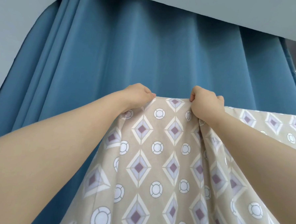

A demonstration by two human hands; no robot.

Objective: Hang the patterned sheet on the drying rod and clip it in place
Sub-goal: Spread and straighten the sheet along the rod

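We hold both arms raised; our left hand (138, 93) pinches the top edge of the beige patterned sheet (156, 163), a soft cloth printed with purple diamonds and white rings, near its left end, while our right hand (206, 104) is curled tight round a bunched fold of the same edge just to the right; the sheet hangs down toward us from that edge, in front of the pleated blue fabric curtain (130, 51); farther right its top runs in a straight line, which suggests it lies over the drying rod there, but the rod itself is hidden and we cannot tell whether the stretch between our hands rests on it; no clip is in view; the risk, as we judge it, is that letting go with either hand to fetch a clip lets the long near side drag the cloth off the rod; the bunched fold could also be clipped in as a crease, and uneven pull may skew the edge.
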